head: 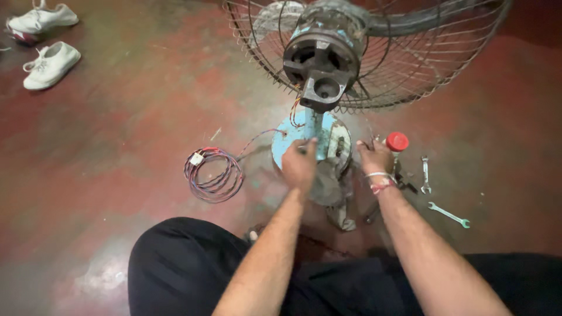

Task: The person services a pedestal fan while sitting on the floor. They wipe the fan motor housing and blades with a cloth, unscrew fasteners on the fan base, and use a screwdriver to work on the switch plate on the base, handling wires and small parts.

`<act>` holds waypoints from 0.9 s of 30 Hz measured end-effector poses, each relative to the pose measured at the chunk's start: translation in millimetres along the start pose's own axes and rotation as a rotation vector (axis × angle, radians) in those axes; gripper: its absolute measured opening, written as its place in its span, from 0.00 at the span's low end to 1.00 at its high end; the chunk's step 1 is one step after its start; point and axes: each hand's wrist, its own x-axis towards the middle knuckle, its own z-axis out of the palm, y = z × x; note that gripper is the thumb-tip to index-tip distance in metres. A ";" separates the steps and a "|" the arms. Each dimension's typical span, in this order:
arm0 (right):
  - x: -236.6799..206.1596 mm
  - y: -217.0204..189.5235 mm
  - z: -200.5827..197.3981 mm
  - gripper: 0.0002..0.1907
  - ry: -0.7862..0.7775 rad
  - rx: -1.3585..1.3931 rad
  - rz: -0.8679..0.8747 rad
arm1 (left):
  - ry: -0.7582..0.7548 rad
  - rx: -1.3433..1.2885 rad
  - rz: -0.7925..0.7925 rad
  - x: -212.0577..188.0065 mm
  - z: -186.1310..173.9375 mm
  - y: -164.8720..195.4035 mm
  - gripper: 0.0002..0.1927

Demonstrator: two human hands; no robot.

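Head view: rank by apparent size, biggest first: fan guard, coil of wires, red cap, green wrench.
1. Wire fan guard, by far the largest, though cut off by the frame edge.
2. Coil of wires.
3. Green wrench, long but thin.
4. Red cap, smallest; close to the wrench in area, so unsure.

Left forearm: bare, rising from lower centre of the frame toward mid-frame. Left hand [300, 165]: back to camera, fingers curled forward and down. Right forearm: bare, running diagonally from lower right. Right hand [375, 156]: right of centre, fingers bent, banded wrist. Hands apart, level.
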 end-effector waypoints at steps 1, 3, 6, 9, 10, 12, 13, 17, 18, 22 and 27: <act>2.3 -3.5 1.9 0.15 -0.020 0.050 -0.042 | 0.045 0.090 -0.036 1.4 -12.0 -8.6 0.20; 9.9 -10.8 4.5 0.16 -0.055 0.146 -0.132 | 0.099 0.141 -0.101 2.9 -30.2 -18.8 0.29; 26.2 -18.6 11.0 0.19 -0.129 0.000 -0.123 | 0.032 0.303 -0.225 -3.0 -38.6 -16.8 0.42; 49.2 -23.2 26.2 0.20 -0.167 -0.174 -0.157 | -0.036 0.313 -0.342 -6.3 -39.0 -7.5 0.46; 59.5 -25.4 34.2 0.20 -0.237 -0.294 -0.122 | -0.046 0.288 -0.380 -6.6 -39.9 -5.4 0.47; 73.0 -23.8 46.5 0.24 -0.383 -0.548 -0.044 | -0.113 0.323 -0.384 -6.5 -44.1 -3.8 0.48; 75.8 -22.0 49.8 0.23 -0.392 -0.526 -0.136 | -0.144 0.340 -0.385 -6.4 -45.6 -3.4 0.48; 81.0 -14.8 56.9 0.24 -0.336 -0.281 -0.356 | -0.066 0.332 -0.364 -7.5 -46.8 -3.1 0.52; 78.1 -12.9 55.5 0.25 -0.310 -0.186 -0.368 | -0.076 0.337 -0.353 -8.2 -46.7 -3.9 0.52; 73.5 -15.1 46.3 0.24 -0.243 -0.389 -0.486 | -0.157 0.317 -0.237 3.5 -45.1 -9.0 0.51; 64.8 -1.8 29.2 0.26 -0.290 -0.296 -0.029 | -0.227 0.327 -0.171 27.5 -30.2 -14.2 0.52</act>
